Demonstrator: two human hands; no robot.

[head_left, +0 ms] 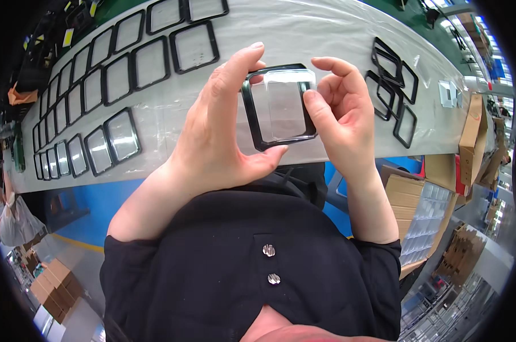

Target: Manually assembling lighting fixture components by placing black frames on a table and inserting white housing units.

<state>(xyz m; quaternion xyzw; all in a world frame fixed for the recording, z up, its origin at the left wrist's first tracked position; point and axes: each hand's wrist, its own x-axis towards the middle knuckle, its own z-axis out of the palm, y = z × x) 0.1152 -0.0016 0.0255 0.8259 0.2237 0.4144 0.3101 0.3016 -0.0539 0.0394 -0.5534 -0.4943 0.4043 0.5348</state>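
Note:
A black rounded rectangular frame (253,117) is held up above the near side of the table. My left hand (212,114) grips it from the left, fingers at its upper left corner and thumb along its lower edge. Overlapping the frame's opening is a clear plastic panel (286,108) with a shiny upper edge. My right hand (344,108) pinches the panel's right side, thumb in front and fingers curled behind. Whether the panel is seated in the frame or only lies against it, I cannot tell.
Rows of black frames (135,68) lie on the table's left side, some nearer ones with clear panes (123,137). Several loose frames (390,65) overlap at the right. Clear plastic pieces (449,94) sit near the right edge. Below stands an open cardboard box (403,208) of clear panels.

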